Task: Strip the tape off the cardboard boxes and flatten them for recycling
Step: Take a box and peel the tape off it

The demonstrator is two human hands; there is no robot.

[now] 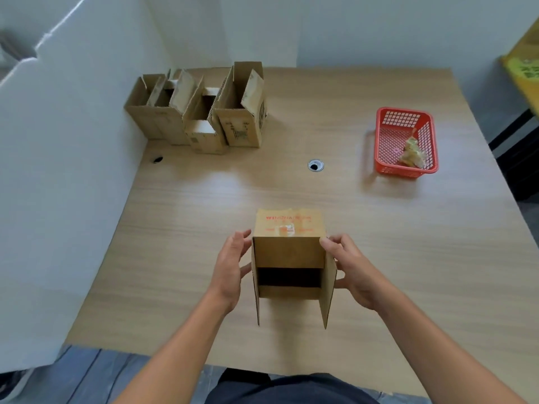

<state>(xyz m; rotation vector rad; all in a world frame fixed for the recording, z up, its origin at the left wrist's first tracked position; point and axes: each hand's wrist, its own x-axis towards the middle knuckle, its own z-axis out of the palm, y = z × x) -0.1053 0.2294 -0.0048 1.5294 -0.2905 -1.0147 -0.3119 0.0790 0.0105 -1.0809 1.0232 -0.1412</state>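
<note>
A small brown cardboard box [288, 252] with red print lies on its side near the table's front, its open end facing me with the flaps spread. A patch of clear tape [286, 230] sits on its upper face. My left hand [230, 269] presses against the box's left side. My right hand [350, 266] grips the right side and its flap. Several more open cardboard boxes [201, 112] stand upright at the far left of the table.
A red plastic basket [388, 135] at the far right holds crumpled tape [412, 153]. A round cable hole [315, 165] sits mid-table. A white partition [67, 158] runs along the left edge. The wooden table [408, 243] spreads wide around the box.
</note>
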